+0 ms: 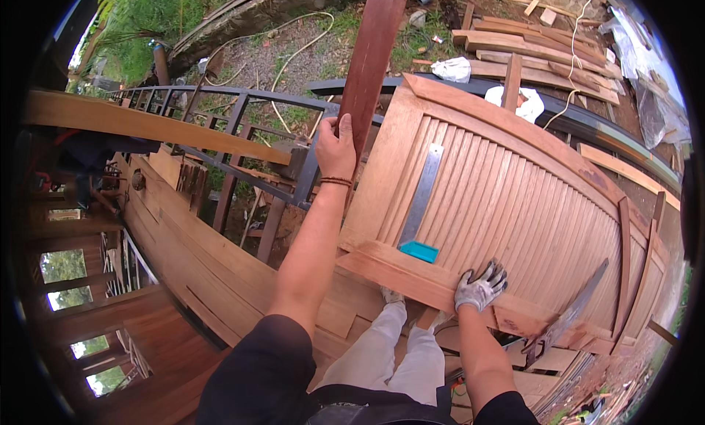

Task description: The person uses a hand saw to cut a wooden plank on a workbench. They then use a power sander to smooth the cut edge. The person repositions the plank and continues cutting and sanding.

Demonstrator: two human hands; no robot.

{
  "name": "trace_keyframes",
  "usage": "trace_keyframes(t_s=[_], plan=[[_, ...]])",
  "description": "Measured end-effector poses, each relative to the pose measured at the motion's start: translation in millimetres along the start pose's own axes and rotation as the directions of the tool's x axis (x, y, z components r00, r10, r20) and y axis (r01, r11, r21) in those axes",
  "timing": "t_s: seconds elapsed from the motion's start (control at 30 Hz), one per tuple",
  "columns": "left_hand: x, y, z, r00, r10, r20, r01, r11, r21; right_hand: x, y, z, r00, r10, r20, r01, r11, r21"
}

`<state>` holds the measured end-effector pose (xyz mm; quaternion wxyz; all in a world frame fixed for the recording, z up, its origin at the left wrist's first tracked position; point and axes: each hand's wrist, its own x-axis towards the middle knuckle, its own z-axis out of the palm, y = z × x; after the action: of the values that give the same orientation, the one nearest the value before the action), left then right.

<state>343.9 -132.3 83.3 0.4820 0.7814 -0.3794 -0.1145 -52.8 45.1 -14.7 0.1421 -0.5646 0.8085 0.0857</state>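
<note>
My bare left hand (337,147) is closed round a long dark reddish-brown wooden board (371,54), which stands tilted and runs out past the top of the view. A beaded bracelet circles that wrist. My right hand (481,284), in a grey-and-white work glove, lies with fingers spread on the near edge of a louvered wooden door panel (507,197). Left of the glove, a try square (424,204) with a metal blade and teal handle lies across the slats. A handsaw (580,307) rests on the panel's near edge, right of my glove.
Planks form a walkway (213,238) at left, beside a dark metal frame (242,105). A light timber beam (147,127) juts in from the left. Stacked boards (543,50) and clear plastic sheeting (653,94) lie at the far right. A pale hose (301,47) winds over gravel.
</note>
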Motion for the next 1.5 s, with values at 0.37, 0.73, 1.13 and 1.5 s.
trace_keyframes(t_s=[0.37,0.73,1.13,1.5], plan=[[-101,-90,1,0.951,-0.162,0.263,0.009,0.865,0.501,1,-1,6,0.999,0.036,-0.003,-0.036,0.999,-0.006],[-109,-92,12,0.906,-0.197,0.374,-0.006,0.879,0.477,1,3,14,0.997,-0.004,-0.079,0.003,1.0,-0.013],[-97,-104,-16,0.755,-0.231,0.614,-0.017,0.929,0.37,2,4,17,0.987,-0.058,-0.148,0.05,0.997,-0.053],[-104,-100,-6,0.807,-0.281,0.52,0.05,0.909,0.413,1,2,14,0.991,-0.035,-0.132,0.026,0.997,-0.068]])
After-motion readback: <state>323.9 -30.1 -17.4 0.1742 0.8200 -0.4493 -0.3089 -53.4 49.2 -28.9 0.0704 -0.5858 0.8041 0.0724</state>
